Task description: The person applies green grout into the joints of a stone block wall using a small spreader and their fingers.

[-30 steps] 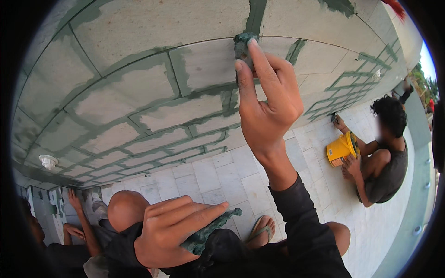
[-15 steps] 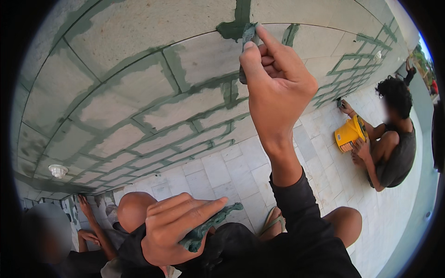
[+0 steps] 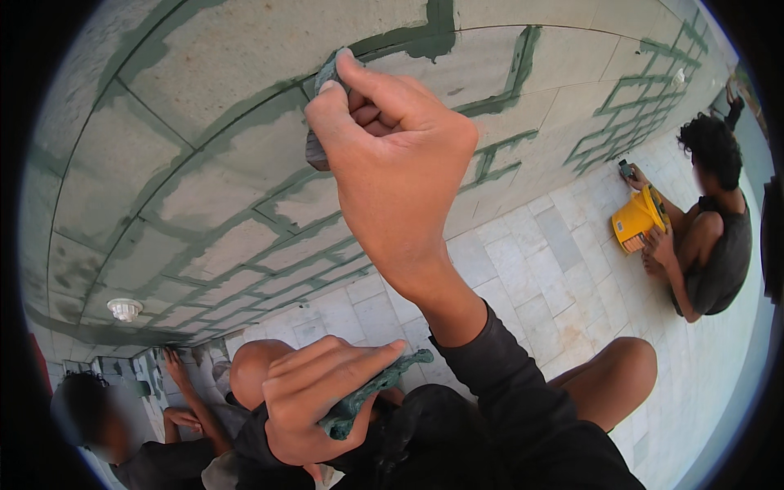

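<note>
The curled right hand point(image 3: 396, 155) is pinching a dark flat tool point(image 3: 316, 153) at the tiled wall point(image 3: 457, 75), its long axis running nearly upright, its green-smeared end pointing upward, while the half-curled left hand point(image 3: 314, 400) is gripping green paste point(image 3: 347, 413).

Right hand point(image 3: 400, 155) pinched dark tool point(image 3: 317, 153) against tiled wall point(image 3: 253, 49); left hand point(image 3: 306, 400) held green paste point(image 3: 353, 410); co-worker point(image 3: 719, 253) squatted, right, with yellow bucket point(image 3: 634, 222).
</note>
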Demonstrator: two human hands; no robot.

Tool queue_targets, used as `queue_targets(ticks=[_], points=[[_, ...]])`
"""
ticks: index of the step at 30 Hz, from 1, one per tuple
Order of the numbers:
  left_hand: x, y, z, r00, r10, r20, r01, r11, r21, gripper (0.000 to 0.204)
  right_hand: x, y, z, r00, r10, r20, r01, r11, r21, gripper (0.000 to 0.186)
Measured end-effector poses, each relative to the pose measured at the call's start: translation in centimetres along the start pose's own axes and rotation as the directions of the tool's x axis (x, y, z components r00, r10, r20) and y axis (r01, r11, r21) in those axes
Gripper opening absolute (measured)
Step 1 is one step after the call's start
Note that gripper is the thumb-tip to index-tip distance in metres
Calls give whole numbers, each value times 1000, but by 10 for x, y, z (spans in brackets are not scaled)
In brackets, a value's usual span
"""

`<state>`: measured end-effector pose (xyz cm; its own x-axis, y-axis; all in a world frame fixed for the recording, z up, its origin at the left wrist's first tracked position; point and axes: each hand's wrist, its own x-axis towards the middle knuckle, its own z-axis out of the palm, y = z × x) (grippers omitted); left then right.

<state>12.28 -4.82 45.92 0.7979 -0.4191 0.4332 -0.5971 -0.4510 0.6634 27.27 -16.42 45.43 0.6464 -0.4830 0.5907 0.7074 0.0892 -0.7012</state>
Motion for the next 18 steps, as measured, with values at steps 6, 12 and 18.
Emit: queue_targets(ticks=[6, 12, 18], points=[[-7, -7, -15, 991, 59, 118, -52, 997, -64, 67, -5, 6, -26, 985, -152, 86, 164, 972, -169, 31], [-10, -7, -14, 992, 32, 119, -28, 999, -31, 68, 31, 39, -49, 769, -629, 116, 604, 656, -453, 34], [-2, 4, 0, 995, -95, 23, 93, 994, 56, 44, 18, 31, -65, 894, -413, 174, 438, 723, -535, 28]])
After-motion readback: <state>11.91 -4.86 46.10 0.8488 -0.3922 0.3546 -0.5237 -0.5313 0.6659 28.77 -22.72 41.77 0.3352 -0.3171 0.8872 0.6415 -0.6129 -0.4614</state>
